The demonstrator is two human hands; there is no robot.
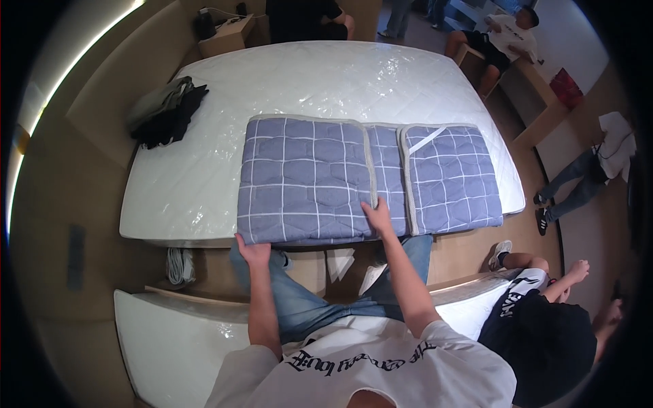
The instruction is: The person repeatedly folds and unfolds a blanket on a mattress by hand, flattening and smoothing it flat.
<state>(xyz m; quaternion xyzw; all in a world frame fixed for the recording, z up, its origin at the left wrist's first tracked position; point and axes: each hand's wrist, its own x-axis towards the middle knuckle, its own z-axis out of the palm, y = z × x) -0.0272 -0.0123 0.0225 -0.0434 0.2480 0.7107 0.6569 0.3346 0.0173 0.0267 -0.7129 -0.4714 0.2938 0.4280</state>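
Observation:
A blue-grey quilted mattress pad (pixel 306 177) with white grid lines and grey binding lies folded on a plastic-wrapped mattress (pixel 204 190). Its two side panels are turned inward, leaving a narrow strip of the layer below between them. At the near left corner, my left hand (pixel 254 251) grips the pad's edge, its fingertips partly hidden. My right hand (pixel 379 217) holds the bound inner edge of the left panel near the front, thumb apart from the index finger. A white strap (pixel 428 141) crosses the top corner of the right panel.
Dark and olive clothes (pixel 169 112) lie at the mattress's far left. Behind my legs is a second wrapped mattress (pixel 183 340), where a person in black (pixel 544 340) sits at right. Coiled white cable (pixel 179 265) rests below the bed's edge. Other people sit or stand farther off.

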